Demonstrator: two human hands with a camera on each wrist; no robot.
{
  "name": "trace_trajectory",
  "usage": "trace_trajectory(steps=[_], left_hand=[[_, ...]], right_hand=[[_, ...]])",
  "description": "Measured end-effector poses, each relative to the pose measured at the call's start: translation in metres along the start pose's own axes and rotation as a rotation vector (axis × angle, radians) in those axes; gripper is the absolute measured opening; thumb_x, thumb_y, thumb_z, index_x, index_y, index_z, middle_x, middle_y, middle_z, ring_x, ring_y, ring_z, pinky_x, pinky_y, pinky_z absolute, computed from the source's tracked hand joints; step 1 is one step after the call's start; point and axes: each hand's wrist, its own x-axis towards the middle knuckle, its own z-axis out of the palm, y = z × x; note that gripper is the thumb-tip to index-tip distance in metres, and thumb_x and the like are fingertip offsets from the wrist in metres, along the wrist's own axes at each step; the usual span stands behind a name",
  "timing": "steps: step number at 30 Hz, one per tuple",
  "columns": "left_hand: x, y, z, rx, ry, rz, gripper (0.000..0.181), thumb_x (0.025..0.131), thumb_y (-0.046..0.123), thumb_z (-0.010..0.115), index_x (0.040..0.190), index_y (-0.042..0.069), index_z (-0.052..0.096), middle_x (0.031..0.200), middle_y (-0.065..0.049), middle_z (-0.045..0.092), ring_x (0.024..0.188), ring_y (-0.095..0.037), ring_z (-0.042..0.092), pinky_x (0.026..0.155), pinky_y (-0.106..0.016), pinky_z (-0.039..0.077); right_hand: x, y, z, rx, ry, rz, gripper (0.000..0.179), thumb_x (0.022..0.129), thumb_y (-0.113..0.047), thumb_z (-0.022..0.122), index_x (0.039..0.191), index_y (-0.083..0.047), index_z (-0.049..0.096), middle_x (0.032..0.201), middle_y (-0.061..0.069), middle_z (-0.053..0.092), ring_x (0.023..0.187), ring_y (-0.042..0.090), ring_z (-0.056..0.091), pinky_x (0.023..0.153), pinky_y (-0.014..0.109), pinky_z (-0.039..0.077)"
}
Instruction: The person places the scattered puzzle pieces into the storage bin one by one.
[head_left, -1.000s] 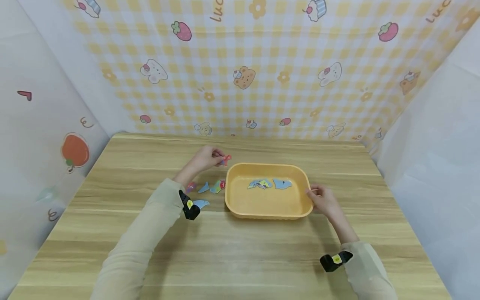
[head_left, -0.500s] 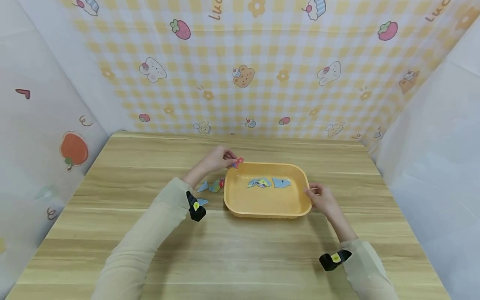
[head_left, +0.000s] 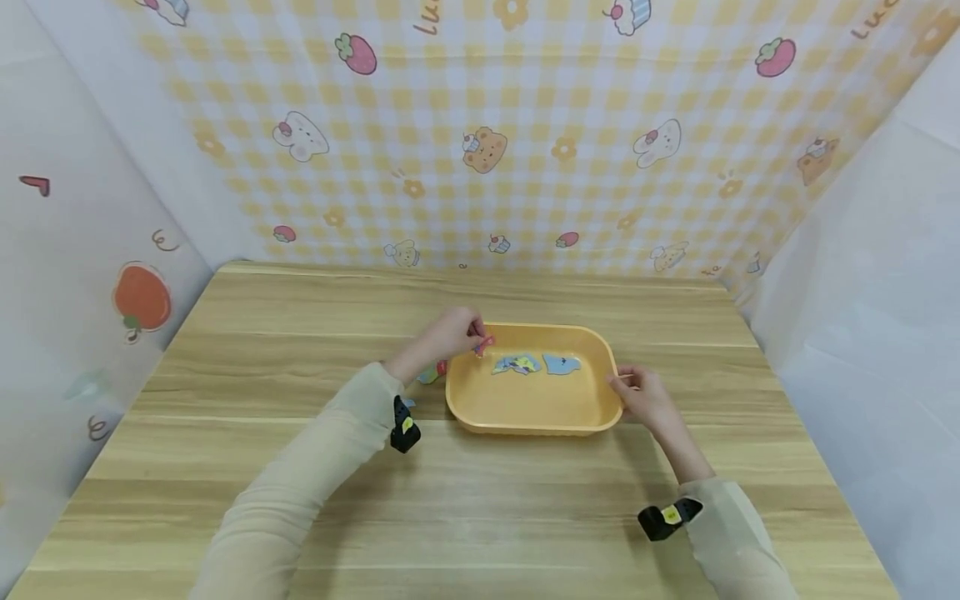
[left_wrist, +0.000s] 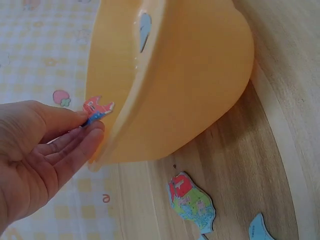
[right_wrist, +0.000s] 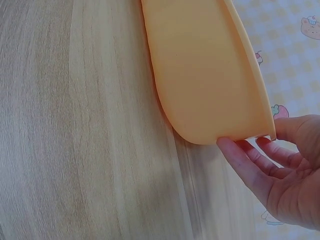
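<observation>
Below my left fingers (left_wrist: 80,155), pinching a red piece (left_wrist: 95,106), lies the tray (head_left: 540,408); my right fingers (right_wrist: 246,166) clamp its rim (head_left: 532,430), presumably for steadiness.

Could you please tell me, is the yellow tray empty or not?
The yellow tray is not empty: the head view shows a blue piece lying inside.

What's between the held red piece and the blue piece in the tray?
A yellow-and-blue piece, lying in the tray; the head view shows it.
</observation>
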Motion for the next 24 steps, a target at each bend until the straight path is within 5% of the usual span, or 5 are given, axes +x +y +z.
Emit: trace_trajectory(steps=[9,17,24], left_hand=[[0.003,0.006,0.014,0.146,-0.016,0.059,0.009,0.085,-0.005,0.053,0.081,-0.004,0.061,0.072,-0.010,0.062,0.065,-0.014,0.052,0.057,-0.019,0.043],[0.004,0.006,0.023,0.242,-0.031,0.074,0.013,0.079,-0.010,0.052,0.071,-0.001,0.055,0.061,-0.003,0.045,0.058,-0.013,0.041,0.049,-0.017,0.033],[0.003,0.007,0.027,0.294,-0.101,0.013,0.006,0.084,-0.005,0.055,0.079,0.000,0.054,0.068,-0.003,0.045,0.063,-0.014,0.042,0.052,-0.018,0.035]], right_hand=[[0.000,0.001,0.000,0.030,0.004,0.004,0.044,0.094,-0.018,0.048,0.124,0.013,0.041,0.101,0.025,0.055,0.071,0.013,0.061,0.060,0.024,0.056],[0.001,0.001,0.000,0.036,0.014,-0.002,0.042,0.094,-0.017,0.048,0.123,0.013,0.042,0.101,0.026,0.055,0.071,0.014,0.061,0.059,0.024,0.056],[0.001,0.002,0.001,0.035,0.028,-0.008,0.040,0.094,-0.015,0.048,0.121,0.014,0.042,0.102,0.028,0.055,0.071,0.013,0.060,0.059,0.023,0.055]])
